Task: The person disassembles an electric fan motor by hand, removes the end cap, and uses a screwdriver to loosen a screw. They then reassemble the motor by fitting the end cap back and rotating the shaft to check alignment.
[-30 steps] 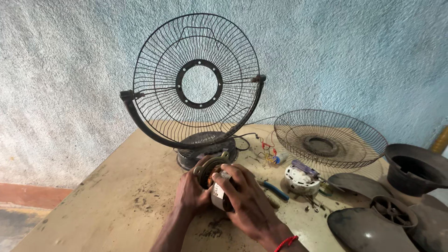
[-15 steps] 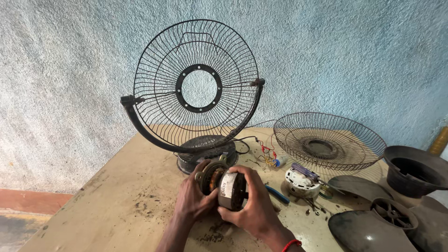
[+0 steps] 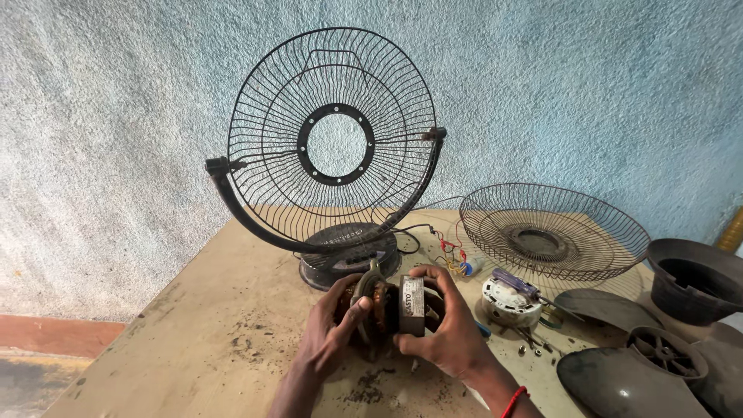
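Our left hand (image 3: 329, 340) and right hand (image 3: 443, 337) clasp the motor (image 3: 391, 308) above the table (image 3: 232, 340) (since a second ago turned, its steel core now facing us).

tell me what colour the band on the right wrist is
Red; the band shows at the bottom of the head view, below the right hand.
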